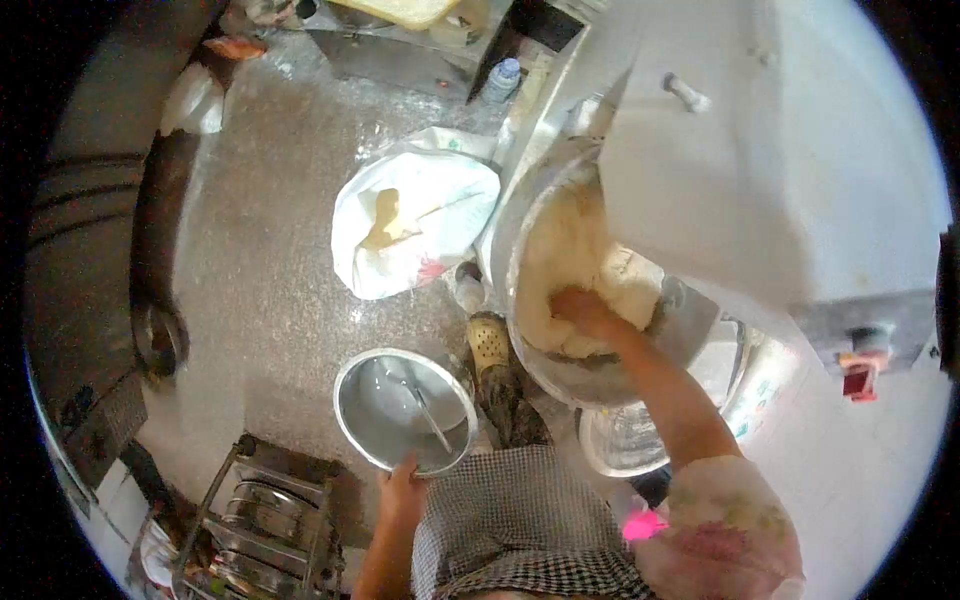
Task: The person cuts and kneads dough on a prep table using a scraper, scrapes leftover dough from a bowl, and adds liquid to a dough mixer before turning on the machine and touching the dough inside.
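A steel basin [345, 405] is held at its near rim by my left hand [403, 490], the fingers mostly out of sight beneath it. Inside lies a long metal utensil [430, 415], and the basin holds little else that I can make out. My right hand [582, 308] reaches into a large mixer bowl [513, 290] and presses on pale dough [560, 240]. Its fingers are sunk in or hidden by the dough, so their grip does not show. The mixer's white body [700, 150] covers part of the bowl.
An open white sack [430, 185] stands on the floor beside the mixer. A second metal container [600, 455] sits below the bowl. A metal rack [260, 530] is at lower left, and a capped bottle [502, 78] is near the back. My shoe [488, 343] is close to the basin.
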Demonstrator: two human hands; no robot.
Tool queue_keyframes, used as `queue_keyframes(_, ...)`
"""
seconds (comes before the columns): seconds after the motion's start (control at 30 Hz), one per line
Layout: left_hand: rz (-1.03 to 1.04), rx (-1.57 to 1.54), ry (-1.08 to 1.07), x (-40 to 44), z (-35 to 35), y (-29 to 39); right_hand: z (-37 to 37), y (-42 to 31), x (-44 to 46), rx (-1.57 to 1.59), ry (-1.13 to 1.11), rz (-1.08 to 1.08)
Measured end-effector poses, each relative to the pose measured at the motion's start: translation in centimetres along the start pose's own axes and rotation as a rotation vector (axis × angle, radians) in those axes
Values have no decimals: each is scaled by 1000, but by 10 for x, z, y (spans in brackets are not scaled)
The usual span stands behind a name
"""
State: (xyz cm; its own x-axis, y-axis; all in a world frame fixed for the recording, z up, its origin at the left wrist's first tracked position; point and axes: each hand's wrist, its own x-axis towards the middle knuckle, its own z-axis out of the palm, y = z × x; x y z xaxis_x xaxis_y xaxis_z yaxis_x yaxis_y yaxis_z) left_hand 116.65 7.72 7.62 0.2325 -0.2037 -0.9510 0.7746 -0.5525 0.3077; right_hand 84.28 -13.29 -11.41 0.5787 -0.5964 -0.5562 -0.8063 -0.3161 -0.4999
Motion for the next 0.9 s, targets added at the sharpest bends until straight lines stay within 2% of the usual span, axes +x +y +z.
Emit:
queue_keyframes(0.07, 193, 499, -103, 25, -46, -20, -13, 49, 5, -147, 298, 85)
queue_keyframes(0.13, 182, 513, -123, 34, -58, -26, -1, 132, 13, -287, 289, 281)
queue_keyframes(0.2, 12, 8, -22, 32, -30, -14, 10, 162, 36, -185, 263, 442)
queue_keyframes(0.3, 37, -83, -77, 26, -13, -4, -43, 100, 33, -66, 98, 554)
queue_keyframes(0.4, 3, 40, 24, 28, -23, -2, -53, 87, 30, -44, 33, 478)
queue_keyframes(0.43, 4, 10, 20, 28, -22, -1, -62, 61, 41, -306, 14, 335)
queue_keyframes(0.53, -26, 6, 33, 26, -30, 3, -64, -30, 103, -344, 8, 280)
queue_keyframes(0.6, -41, 50, 48, 30, -33, 3, -65, -32, 131, -313, -44, 319)
queue_keyframes(0.67, 276, 632, -80, 42, -75, -23, -78, -22, 135, -135, -101, 333)
queue_keyframes(0.73, 306, 615, -106, 37, -60, -11, -89, -21, 118, 14, -62, 337)
queue_keyframes(0.8, -6, 8, 31, 19, -34, 5, -73, -23, 92, 24, 91, 297)
queue_keyframes(0.9, 261, 575, -93, 40, -85, -26, 5, -26, 87, -246, 222, 286)
